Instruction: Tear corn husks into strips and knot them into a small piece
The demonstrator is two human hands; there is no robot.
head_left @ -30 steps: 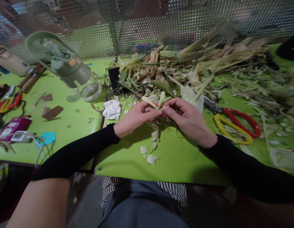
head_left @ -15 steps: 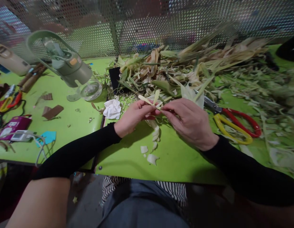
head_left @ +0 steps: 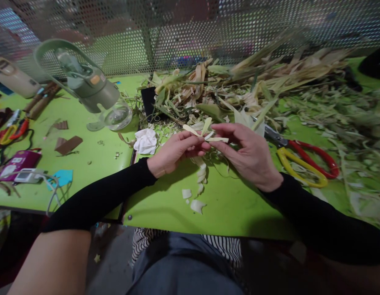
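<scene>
Pale corn husk strips (head_left: 206, 128) fan out from the pinched fingertips of my left hand (head_left: 174, 150), some pointing up and one to the right. My right hand (head_left: 247, 153) is beside them, its thumb and forefinger parted around the end of the right-pointing strip; whether the thumb touches it I cannot tell. A twisted, braid-like length of husk (head_left: 201, 174) shows below my left fingers. Whether it joins the held strips is hidden. Small husk scraps (head_left: 196, 206) lie nearer the table edge.
A heap of husks (head_left: 214, 92) spreads along the perforated screen (head_left: 177, 37). Scissors with red and yellow handles (head_left: 303, 162) lie at right. Crumpled tissue (head_left: 145, 141), a green-lidded bottle (head_left: 96, 92), a dark flat object (head_left: 148, 103) and a purple packet (head_left: 19, 164) are on the green table (head_left: 98, 180).
My right thumb and forefinger have spread from their pinch, and the hand has shifted slightly right. A strip now shows pointing right between the hands. My left hand keeps its pinch.
</scene>
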